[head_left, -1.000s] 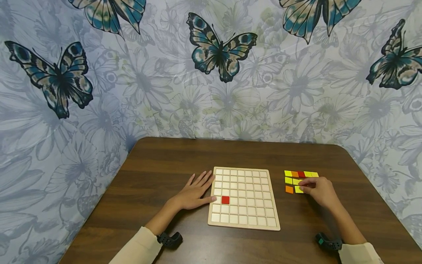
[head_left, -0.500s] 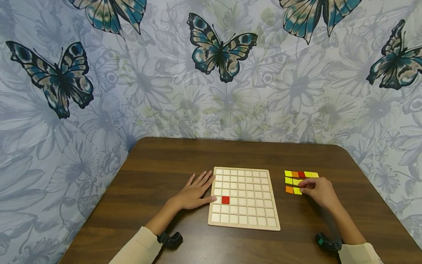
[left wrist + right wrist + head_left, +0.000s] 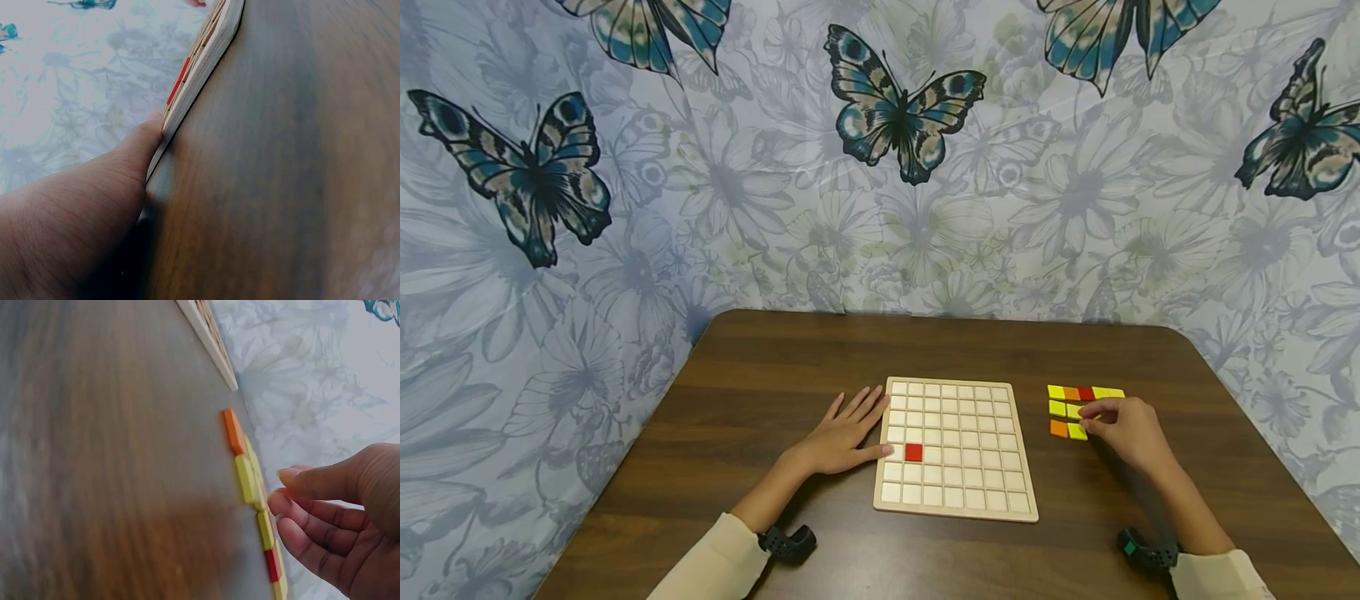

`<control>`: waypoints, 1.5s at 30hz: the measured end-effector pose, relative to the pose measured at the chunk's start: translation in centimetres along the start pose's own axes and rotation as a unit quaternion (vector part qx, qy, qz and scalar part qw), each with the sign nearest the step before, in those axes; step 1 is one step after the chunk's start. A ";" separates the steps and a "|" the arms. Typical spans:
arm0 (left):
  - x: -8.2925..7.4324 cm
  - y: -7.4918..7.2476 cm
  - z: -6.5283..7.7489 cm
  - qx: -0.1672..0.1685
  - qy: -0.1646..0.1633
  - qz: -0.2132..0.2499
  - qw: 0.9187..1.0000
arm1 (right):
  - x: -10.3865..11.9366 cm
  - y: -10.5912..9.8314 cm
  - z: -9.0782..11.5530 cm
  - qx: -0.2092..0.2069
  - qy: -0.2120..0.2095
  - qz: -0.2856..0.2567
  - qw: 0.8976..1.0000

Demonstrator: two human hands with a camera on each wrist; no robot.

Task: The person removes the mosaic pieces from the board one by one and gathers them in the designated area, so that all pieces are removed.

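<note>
My left hand (image 3: 838,437) lies flat on the table with fingers spread, its thumb and fingertips at the left edge of a pale wooden grid board (image 3: 955,479). One red square tile (image 3: 913,452) sits in a left-hand cell of the board. Right of the board, my right hand (image 3: 331,519) hovers at the loose tiles, thumb and fingertips bent loosely toward each other. No tile shows between them. Nearest to it, a yellow tile (image 3: 1077,432) touches an orange tile (image 3: 1058,428) in the front row; this orange tile (image 3: 233,431) also shows in the right wrist view. The hand partly covers the middle row.
A back row of yellow, orange and red tiles (image 3: 1086,393) lies behind the right hand. Dark bands (image 3: 786,545) are worn on both wrists. The brown wooden table (image 3: 820,350) ends against a butterfly-patterned wall covering (image 3: 955,250).
The front-row yellow tile has slid left from a small gap until it touches the orange tile. My right hand has risen slightly from it. The left hand stays in place.
</note>
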State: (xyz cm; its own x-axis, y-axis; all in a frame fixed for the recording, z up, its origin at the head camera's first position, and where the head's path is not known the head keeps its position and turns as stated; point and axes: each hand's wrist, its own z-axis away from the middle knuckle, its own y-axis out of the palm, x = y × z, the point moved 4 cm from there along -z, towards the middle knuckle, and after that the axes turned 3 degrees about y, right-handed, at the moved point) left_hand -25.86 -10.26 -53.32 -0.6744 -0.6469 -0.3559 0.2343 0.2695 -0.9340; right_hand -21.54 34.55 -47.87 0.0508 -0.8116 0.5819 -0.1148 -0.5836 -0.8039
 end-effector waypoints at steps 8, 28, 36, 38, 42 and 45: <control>-0.3 -0.3 0.2 0.006 -0.003 0.001 1.000 | 2.7 0.1 0.1 -0.013 -0.019 -0.006 1.000; -0.6 -0.7 0.2 0.016 -0.008 -0.010 1.000 | 9.7 1.4 0.9 0.002 -0.102 -0.029 0.994; -0.4 -0.5 0.2 0.007 0.001 0.001 1.000 | 11.9 3.3 1.2 0.037 -0.127 -0.053 0.990; -0.2 -0.3 0.1 0.007 0.003 0.002 1.000 | 12.3 3.8 1.2 0.045 -0.128 -0.053 0.989; 0.1 0.0 0.1 0.007 0.001 0.000 1.000 | 13.2 4.7 1.4 0.058 -0.136 -0.056 0.987; 0.3 0.2 0.0 0.011 -0.004 -0.002 1.000 | 13.9 5.3 1.4 0.064 -0.149 -0.060 0.985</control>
State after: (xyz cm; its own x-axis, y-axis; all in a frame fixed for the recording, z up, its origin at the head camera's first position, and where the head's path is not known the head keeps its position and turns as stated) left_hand -26.04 -10.45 -53.59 -0.6698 -0.6532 -0.3532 0.2477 0.2519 -0.9355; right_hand -20.01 20.16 -44.22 0.3482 -0.6962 0.6278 0.0359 -0.6593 -0.7510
